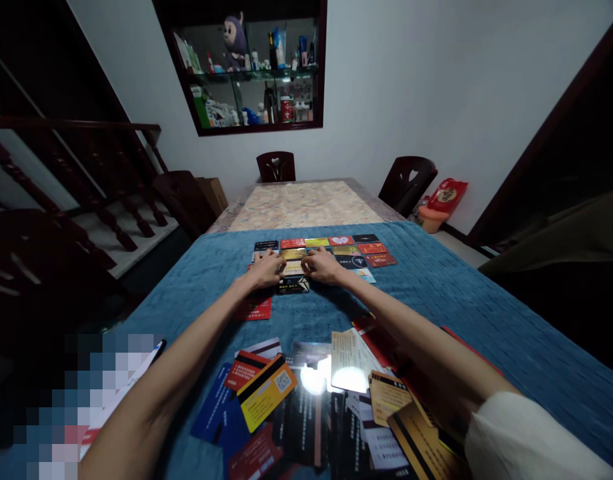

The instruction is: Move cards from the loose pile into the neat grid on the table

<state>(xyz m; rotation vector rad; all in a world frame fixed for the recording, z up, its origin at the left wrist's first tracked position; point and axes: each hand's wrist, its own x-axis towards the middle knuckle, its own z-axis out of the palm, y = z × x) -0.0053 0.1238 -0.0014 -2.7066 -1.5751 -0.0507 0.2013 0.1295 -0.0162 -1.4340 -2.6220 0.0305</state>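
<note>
Both hands reach forward to rows of plastic cards laid out on a blue cloth (211, 267). My left hand (267, 268) has its fingers curled at the left end of a cream-coloured card (293, 269). At that card's right end are the bent fingers of my right hand (322, 266). Just nearer to me lies a black card (293, 286) with a white pattern, and just beyond is a gold card (293, 254). A red card (256, 309) sits below my left wrist. My hands partly hide the neighbouring cards.
Loose overlapping cards lie close to me, among them a yellow card (266, 393), a blue card (216, 407) and a tan card (421, 440). Dark chairs (409, 183) stand around the table. A shelf cabinet (256, 73) is set in the far wall.
</note>
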